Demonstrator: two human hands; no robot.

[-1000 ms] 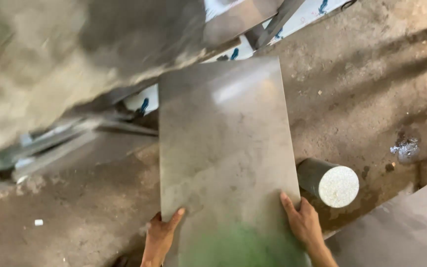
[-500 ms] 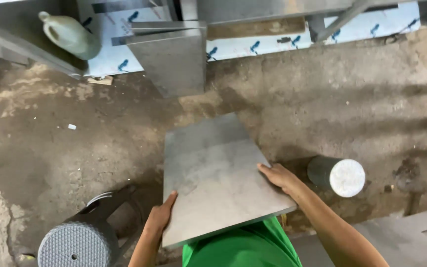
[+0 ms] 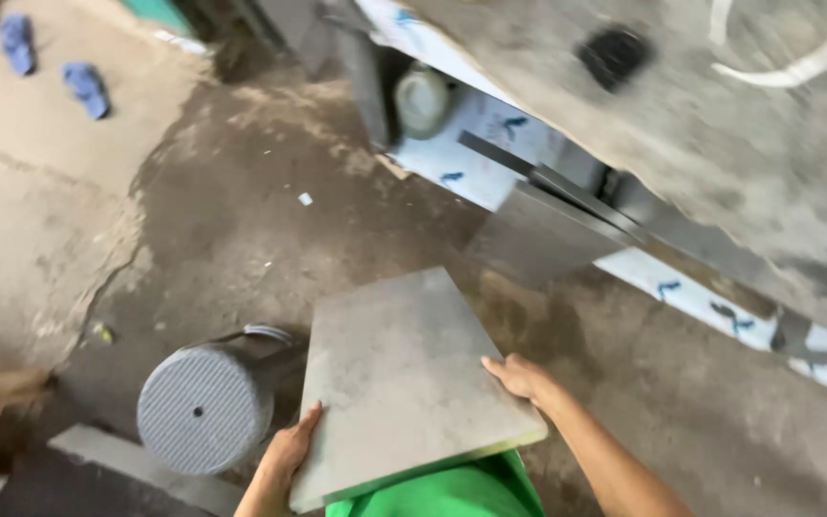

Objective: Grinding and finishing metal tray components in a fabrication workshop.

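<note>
the grey stone tile (image 3: 409, 378) is held flat in the air, low in front of the person, above the dirty concrete floor (image 3: 241, 220) and touching nothing else. its long axis runs away from the body, the far short edge pointing up towards the machine, the near edge just over the green clothing (image 3: 452, 493). it tilts a little, the right near corner lower.

the left hand (image 3: 289, 455) has its grip on the tile's left long edge near the close corner, thumb on top, fingers curled under and out of sight. the right hand (image 3: 521, 376) is closed on the right long edge, further from the body, fingers lying over the top face. so the two grips sit staggered across the tile's width, with most of its length and weight reaching out beyond them, away from the body.

just left of the tile, and lower, stands a round grey ribbed motor housing (image 3: 205, 407), near the left hand. ahead and to the right lies the dusty cutting machine (image 3: 720, 144) with a whitish jug (image 3: 423, 99) tucked beneath it and grey slabs (image 3: 538, 235) leaning under its edge. well apart, at far upper left, a pair of blue sandals (image 3: 50, 62) rests on the floor.
</note>
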